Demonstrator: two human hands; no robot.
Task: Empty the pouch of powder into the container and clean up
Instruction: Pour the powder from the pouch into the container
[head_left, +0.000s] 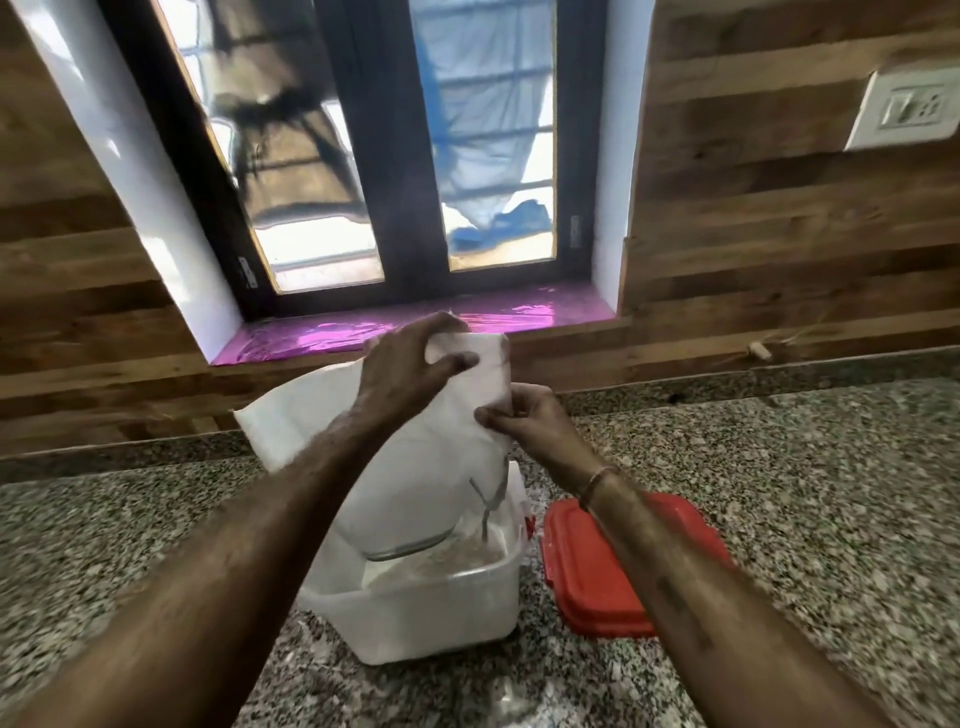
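Left hand (410, 371) clamps the upturned bottom end of the white pouch (322, 415); right hand (524, 421) pinches its side edge just beside that grip. Below the hands the pouch hangs mouth-down into the open white container (431, 618), its mouth inside the rim. Powder (447, 558) lies in the container. Red lid (597, 571) rests off, on the granite counter (779, 467) just right of the container. Judgement: pouring near its end; shaking out residue, lidding and cleanup remain.

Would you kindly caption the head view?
Both hands upend a white pouch into a white container beside its red lid.
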